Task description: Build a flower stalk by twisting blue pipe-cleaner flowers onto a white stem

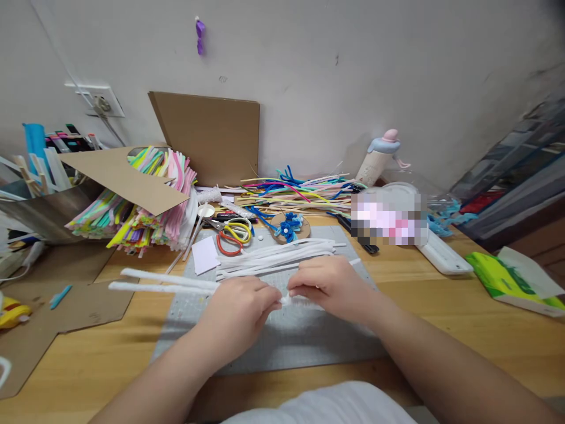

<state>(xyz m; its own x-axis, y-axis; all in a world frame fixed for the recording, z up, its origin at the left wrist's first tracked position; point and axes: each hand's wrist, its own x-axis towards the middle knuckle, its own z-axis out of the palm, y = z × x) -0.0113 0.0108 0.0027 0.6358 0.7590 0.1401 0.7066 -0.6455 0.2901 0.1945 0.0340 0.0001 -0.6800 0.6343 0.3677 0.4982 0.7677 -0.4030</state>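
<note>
Two white pipe cleaners (168, 284) run through my left hand (241, 306), their long ends sticking out to the left. The fingers of that hand are closed around them. My right hand (333, 287) pinches the white pipe cleaners where they meet in a small twist (286, 300) between both hands. A straight white end pokes out beyond my right hand. Both hands are just above the grey cutting mat (282, 347). Behind them on the mat lies a bundle of loose white pipe cleaners (273, 256).
Scissors (232, 240), a white card (205, 255) and a blue pipe-cleaner flower (289, 227) lie behind the hands. Colourful pipe cleaners (304, 194) spread along the wall. Bundled ones (150, 206) stand left by a metal container (53, 212). A bottle (377, 156) and tissue pack (512, 282) are right.
</note>
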